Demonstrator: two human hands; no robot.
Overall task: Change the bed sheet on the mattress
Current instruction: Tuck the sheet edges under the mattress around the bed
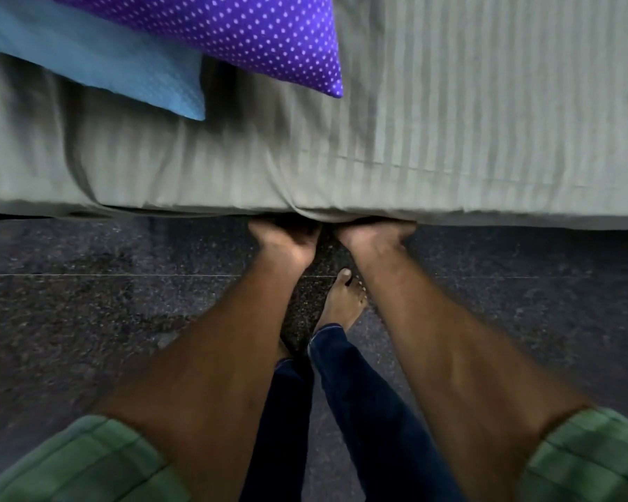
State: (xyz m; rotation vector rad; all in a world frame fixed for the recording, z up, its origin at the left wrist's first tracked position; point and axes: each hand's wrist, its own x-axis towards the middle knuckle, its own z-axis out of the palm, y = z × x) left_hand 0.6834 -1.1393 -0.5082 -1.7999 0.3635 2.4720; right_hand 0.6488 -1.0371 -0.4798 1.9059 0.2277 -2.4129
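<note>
Both hands, left hand (285, 238) and right hand (374, 235), reach under the striped grey sheet (450, 146) at the mattress edge; fingers hidden, can't tell their grip. Dotted purple pillow (232, 27) sits above.

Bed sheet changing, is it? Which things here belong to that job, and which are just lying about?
Part of the job:
- grey striped sheet covering the mattress
- left hand and right hand, both reaching under the sheet's lower edge, fingers hidden

Just lying about:
- blue pillow
- purple dotted pillow, overlapping the blue one
- dark speckled floor
</note>
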